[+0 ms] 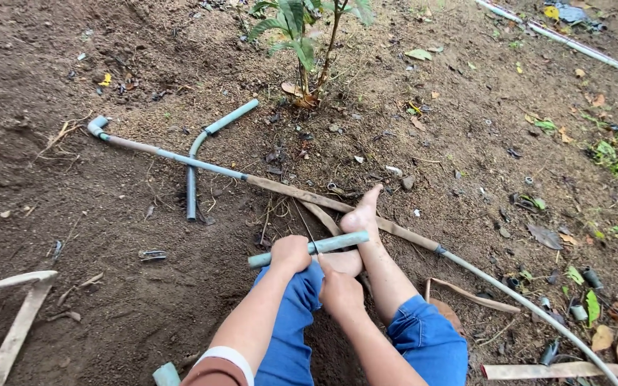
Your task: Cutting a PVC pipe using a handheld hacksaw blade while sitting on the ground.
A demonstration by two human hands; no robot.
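1. The left hand (pixel 291 254) is closed in a fist around a short, straight, grey-green plastic pipe piece (pixel 337 244).
2. This pipe piece lies almost level across the person's bare feet (pixel 361 214), above the brown soil (pixel 109 214), its surface dull and dusty.
3. The right hand (pixel 340 292) sits just below the pipe with fingers curled shut; what it grips cannot be told.
4. A long thin grey pipe (pixel 180 156) runs diagonally across the ground behind the feet.

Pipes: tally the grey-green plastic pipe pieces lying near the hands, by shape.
Short straight piece held in the left hand: 1
Bent elbow piece: 1
Long straight run across the soil: 1
Total: 3
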